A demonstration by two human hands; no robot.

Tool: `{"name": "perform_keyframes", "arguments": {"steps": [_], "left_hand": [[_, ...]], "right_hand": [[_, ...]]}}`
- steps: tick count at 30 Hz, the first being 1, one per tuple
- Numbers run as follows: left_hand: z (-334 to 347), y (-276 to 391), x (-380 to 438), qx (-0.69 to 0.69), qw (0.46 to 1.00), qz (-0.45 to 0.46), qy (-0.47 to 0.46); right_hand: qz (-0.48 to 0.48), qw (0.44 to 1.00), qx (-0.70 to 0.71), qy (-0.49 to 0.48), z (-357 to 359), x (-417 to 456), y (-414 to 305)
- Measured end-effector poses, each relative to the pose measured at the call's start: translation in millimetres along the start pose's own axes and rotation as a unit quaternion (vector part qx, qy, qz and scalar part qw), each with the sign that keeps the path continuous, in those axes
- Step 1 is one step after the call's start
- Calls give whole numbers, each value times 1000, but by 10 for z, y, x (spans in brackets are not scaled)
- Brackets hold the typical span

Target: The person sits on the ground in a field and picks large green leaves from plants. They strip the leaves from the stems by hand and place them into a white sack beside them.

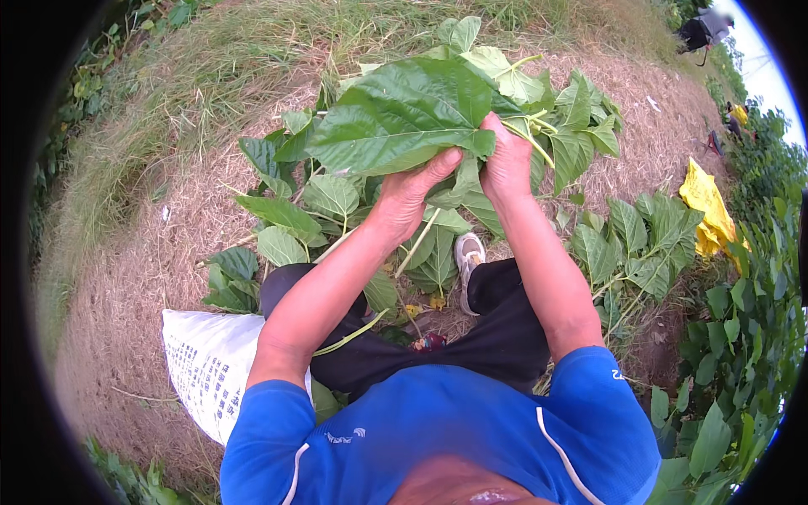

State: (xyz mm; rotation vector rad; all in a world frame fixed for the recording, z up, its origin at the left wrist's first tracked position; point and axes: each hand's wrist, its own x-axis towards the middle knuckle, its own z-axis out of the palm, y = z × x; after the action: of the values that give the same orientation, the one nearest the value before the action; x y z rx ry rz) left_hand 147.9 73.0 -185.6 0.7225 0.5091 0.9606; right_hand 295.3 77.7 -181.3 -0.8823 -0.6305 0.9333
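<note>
A stack of large green leaves (pixel 404 113) is held up in front of me, over a heap of leafy cuttings on the ground. My left hand (pixel 416 189) grips the stack from below, with the thumb on its lower edge. At the leaves' stalk end my right hand (pixel 507 158) is closed around them, and several pale green stalks (pixel 536 142) stick out to its right. Most of the fingers of both hands are hidden by leaves. More leafy stems (pixel 331 199) lie beneath and around my hands, and others (pixel 584 113) lie beyond the right hand.
A white sack (pixel 205 372) bearing writing lies beside my left leg. Cut leafy branches (pixel 637 243) and a yellow plastic sheet or bag (pixel 710 205) lie to the right, near leafy plants (pixel 770 284). Dry grass covers the ground. A person (pixel 704 31) is far off at upper right.
</note>
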Motion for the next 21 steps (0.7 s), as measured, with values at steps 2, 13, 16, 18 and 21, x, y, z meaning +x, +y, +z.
{"name": "perform_keyframes", "arguments": {"steps": [2,13,16,18,21], "left_hand": [[-108,34,48,-34,998,-1,57],[-442,225,320,-105,986,88,95],[-511,299,283,-103,983,114,100],[-497,301,314,-93,980,127,120],[-452,361,298,-75,979,138,128]], "right_hand": [[-12,996,-80,-44,103,-91,58],[-174,849,-418,-270,273,-209,211],[-178,848,-392,-310,336,-250,164],[-201,845,-379,-319,393,-235,149],[-241,833,-398,-299,449,-257,81]]}}
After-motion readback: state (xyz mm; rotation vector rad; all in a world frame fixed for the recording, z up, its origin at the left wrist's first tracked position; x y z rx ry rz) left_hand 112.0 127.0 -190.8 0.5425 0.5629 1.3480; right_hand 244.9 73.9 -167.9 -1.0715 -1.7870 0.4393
